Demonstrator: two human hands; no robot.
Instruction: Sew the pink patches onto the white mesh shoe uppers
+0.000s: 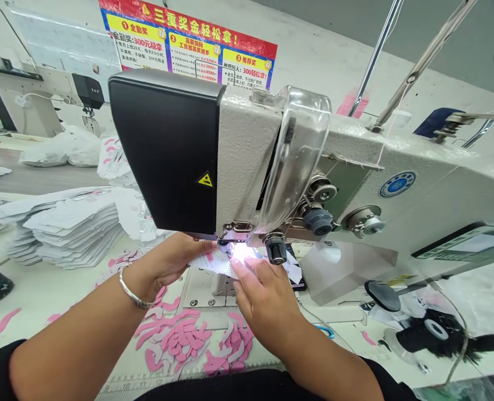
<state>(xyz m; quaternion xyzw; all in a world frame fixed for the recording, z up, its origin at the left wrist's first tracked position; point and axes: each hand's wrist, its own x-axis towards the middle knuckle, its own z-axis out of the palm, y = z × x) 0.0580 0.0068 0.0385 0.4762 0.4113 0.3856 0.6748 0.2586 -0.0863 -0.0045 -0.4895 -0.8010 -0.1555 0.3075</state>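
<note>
"What's out at the far left?"

"A stack of cut white pieces [75, 231] at ten o'clock from the hands, and pink cutouts [175, 337] at seven o'clock."

"The left hand [163, 264]?"

"Fingers stretched nearly flat, resting on the edge of a white mesh piece [211, 263], with a metal bangle [132, 289] on the wrist."

"Where's that piece?"

"At twelve o'clock from the right hand [263, 301], under the presser foot [230, 236] of the sewing machine [171, 150]."

"And that hand's grip?"

"Half curled, fingertips pressing the piece down; I can't tell if it's gripping."

"The step?"

"Seems to be feeding it under the foot, which calls for keeping it flat and steady"
</note>
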